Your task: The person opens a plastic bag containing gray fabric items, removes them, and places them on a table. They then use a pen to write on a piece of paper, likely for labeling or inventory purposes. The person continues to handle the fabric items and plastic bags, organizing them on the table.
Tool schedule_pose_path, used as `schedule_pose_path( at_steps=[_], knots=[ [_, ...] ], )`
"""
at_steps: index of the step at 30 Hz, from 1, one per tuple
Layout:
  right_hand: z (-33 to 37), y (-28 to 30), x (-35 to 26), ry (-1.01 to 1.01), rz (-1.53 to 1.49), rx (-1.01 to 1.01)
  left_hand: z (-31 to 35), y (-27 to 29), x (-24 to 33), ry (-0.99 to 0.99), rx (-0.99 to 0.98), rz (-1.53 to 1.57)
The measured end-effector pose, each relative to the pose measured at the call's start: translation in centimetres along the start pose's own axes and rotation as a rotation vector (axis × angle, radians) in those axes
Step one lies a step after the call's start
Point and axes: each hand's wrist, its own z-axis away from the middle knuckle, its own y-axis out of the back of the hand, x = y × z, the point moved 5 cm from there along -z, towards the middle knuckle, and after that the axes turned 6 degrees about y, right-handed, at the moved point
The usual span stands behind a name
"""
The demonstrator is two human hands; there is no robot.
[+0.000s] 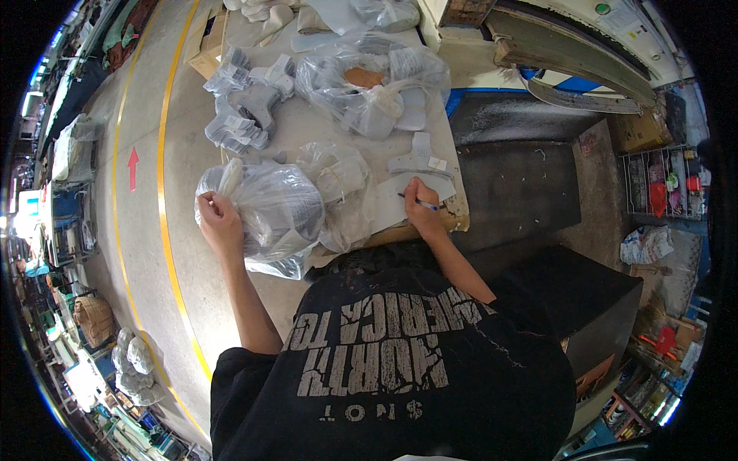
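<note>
Left grip (219, 219) clutches a crinkled clear plastic bag (269, 211); right grip (421, 207) pinches a slim pen (419, 203).

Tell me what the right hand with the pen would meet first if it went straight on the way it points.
Probably the grey cut piece just beyond the right hand and pen, lying on the table; depth is unclear.

Grey concrete floor (146, 230) with yellow lines (165, 230) — cluttered wire shelf (661, 184) at right.
</note>
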Motion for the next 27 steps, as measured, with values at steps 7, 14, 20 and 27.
schedule_pose_path(
  at_steps=[7, 14, 20, 27],
  knots=[
    [1.1, -0.2, 4.3, -0.114, -0.083, 0.070, -0.1, -0.1, 0.3, 0.001, -0.003, 0.002],
    [-1.5, 2.3, -0.2, -0.125, -0.096, -0.125, 0.1, 0.1, 0.1, -0.003, 0.022, 0.003],
    [-1.9, 2.1, -2.1, -0.049, 0.535, -0.663, 0.0, 0.3, -0.9, 0.029, -0.059, 0.060],
    [-1.1, 2.7, -3.5, 0.003, 0.598, -0.547, 3.6, 3.0, 4.3, -0.002, -0.239, -0.119]
  ],
)
